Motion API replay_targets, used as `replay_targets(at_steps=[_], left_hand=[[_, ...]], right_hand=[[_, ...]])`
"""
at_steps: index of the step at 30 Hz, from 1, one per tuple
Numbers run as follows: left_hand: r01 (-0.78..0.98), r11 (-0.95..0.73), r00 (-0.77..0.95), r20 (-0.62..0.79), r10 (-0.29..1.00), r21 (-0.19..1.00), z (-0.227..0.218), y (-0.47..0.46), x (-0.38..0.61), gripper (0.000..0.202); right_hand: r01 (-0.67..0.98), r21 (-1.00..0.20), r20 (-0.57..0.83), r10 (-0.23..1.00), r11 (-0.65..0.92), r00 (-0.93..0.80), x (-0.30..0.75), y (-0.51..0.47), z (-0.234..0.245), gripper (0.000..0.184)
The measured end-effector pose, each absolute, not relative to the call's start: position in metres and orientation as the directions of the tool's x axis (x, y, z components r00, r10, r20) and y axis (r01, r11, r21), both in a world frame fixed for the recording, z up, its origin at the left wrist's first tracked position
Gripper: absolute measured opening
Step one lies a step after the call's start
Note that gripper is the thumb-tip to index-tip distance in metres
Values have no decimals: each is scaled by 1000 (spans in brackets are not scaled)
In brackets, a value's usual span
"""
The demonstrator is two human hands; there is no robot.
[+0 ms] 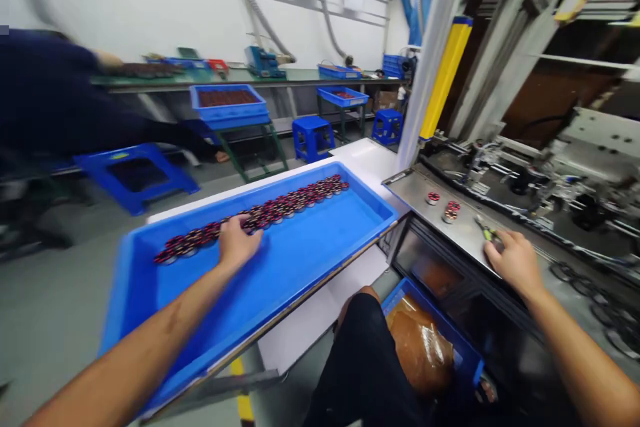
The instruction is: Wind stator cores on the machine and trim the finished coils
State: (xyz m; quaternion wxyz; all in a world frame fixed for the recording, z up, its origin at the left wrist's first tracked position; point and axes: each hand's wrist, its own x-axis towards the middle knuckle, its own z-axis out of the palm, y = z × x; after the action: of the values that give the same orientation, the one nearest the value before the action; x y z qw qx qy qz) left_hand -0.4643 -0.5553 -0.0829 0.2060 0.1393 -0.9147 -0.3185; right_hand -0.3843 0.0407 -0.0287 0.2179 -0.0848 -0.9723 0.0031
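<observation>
My left hand (pixel 237 243) reaches into a large blue tray (pixel 310 247), thumb and fingers closed around part of a long row of small round motor stators (pixel 295 203), red and black with copper windings. The fingers partly hide which stators they grip. My right hand (pixel 515 263) rests over the metal worktop (pixel 420 193) of a machine, closed on small pliers (pixel 487 230) with yellow-green handles. Left of the pliers, a few loose stators (pixel 450 213) lie on the worktop.
Black rings (pixel 595 293) lie on the worktop at right, before the machine fixtures (pixel 525 167). A yellow-covered post (pixel 445 80) rises behind the tray. Below is a blue bin (pixel 463 367) with a plastic-wrapped item. A co-worker (pixel 55 100), blue stools (pixel 313 137) and another tray (pixel 227 113) are beyond.
</observation>
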Motion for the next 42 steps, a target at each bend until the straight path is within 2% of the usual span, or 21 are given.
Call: replay_targets(at_steps=[1,3,6,8,10,12,15,18,21,24,28,32,35,39,42], left_hand=[[-54,763,-892,313,-327,644,-72,-533,-468,45],[156,745,-921,368,-129,649,-49,-476,-478,50],[442,627,-890,403,214,642,-20,-368,-493,37],[531,546,-846,371,383,648,-10,-294,-499,22],[551,499,-820,325,470,669,-9,-232,-504,21],[522,492,-829,279,484,697,-13,-188,-506,29],[465,497,-863,251,438,733,-20,-154,-506,34],[436,479,-886,271,377,762,-21,-151,-499,35],[443,430,-890,328,316,787,-14,-173,-484,48],[479,331,-874,407,265,813,-3,-210,-454,61],[551,174,-828,508,239,816,7,-259,-382,56],[656,-78,-722,654,223,751,13,-279,-310,52],[676,-209,-663,707,246,707,18,-278,-283,60],[579,-381,-677,686,267,721,25,-269,-275,65],[413,-494,-717,608,342,765,33,-265,-275,62]], right_hand=[[183,-41,412,184,982,-892,-383,36,-27,45],[221,-41,388,219,974,-895,-381,30,-24,41],[266,-57,349,268,962,-898,-378,25,-21,33],[286,-80,327,296,955,-897,-376,25,-20,32],[294,-109,311,313,950,-897,-374,25,-20,33],[291,-136,301,319,947,-899,-371,25,-19,34],[282,-174,295,323,943,-899,-368,24,-19,34],[271,-231,306,334,935,-891,-367,23,-19,33],[228,-329,337,340,916,-878,-366,23,-13,29],[124,-462,407,335,878,-850,-359,17,1,25],[-121,-625,495,271,772,-826,-323,-23,21,28],[-305,-780,427,108,546,-898,-259,-84,35,31],[-264,-952,280,96,153,-955,-225,-116,45,35],[-122,-979,114,55,-164,-992,-208,-112,53,39],[-57,-961,113,-200,-269,-973,-200,-84,52,40]])
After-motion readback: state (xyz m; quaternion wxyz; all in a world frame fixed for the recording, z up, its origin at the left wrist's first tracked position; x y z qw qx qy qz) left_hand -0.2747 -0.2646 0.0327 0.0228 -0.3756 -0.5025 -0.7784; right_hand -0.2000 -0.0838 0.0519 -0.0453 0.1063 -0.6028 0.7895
